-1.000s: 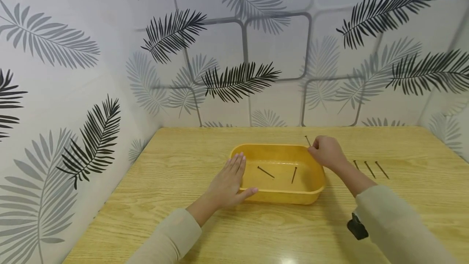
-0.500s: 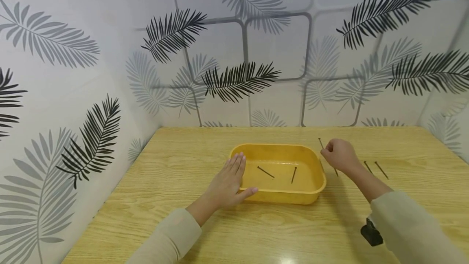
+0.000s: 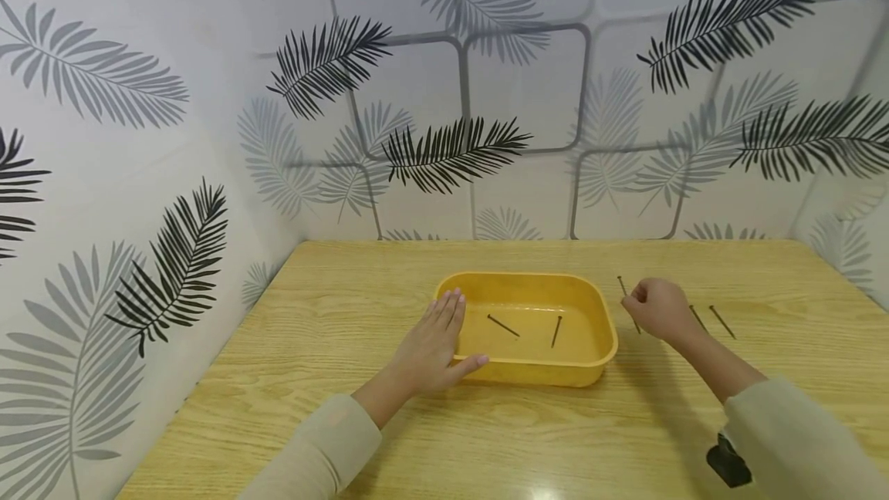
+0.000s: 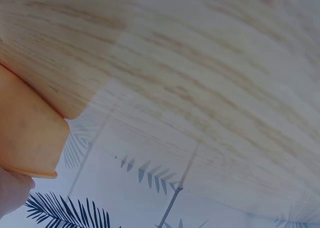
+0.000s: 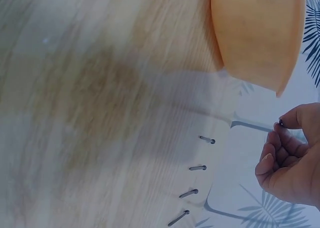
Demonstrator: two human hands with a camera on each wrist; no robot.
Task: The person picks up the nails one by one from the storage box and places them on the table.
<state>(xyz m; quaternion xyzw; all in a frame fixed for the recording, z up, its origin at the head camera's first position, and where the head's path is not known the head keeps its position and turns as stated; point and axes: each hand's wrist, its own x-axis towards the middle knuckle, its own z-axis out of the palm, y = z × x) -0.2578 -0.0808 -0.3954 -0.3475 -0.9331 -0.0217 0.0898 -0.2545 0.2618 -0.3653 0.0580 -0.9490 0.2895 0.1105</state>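
Observation:
A yellow plastic tray (image 3: 535,373) sits on the wooden table with two dark nails (image 3: 503,325) lying inside. My left hand (image 3: 427,349) rests against the tray's left end, fingers straight and thumb over the near rim. Just right of the tray, my right hand (image 3: 656,309) pinches a nail (image 3: 621,285) between thumb and index finger. Only its upper part shows in the head view; the right wrist view shows its head at the fingertips (image 5: 278,128). Several more nails (image 5: 197,168) lie in a row on the table beneath and beside that hand.
The wooden table (image 3: 389,446) meets a leaf-patterned wall (image 3: 528,199) at the back and another on the left. A black device (image 3: 728,463) hangs by the right sleeve. The tray's outer wall (image 5: 257,33) rises near the right hand.
My right hand has moved right, from over the tray's right rim to above the row of nails, still pinching the nail, and then slightly lower. The left hand and tray stay put.

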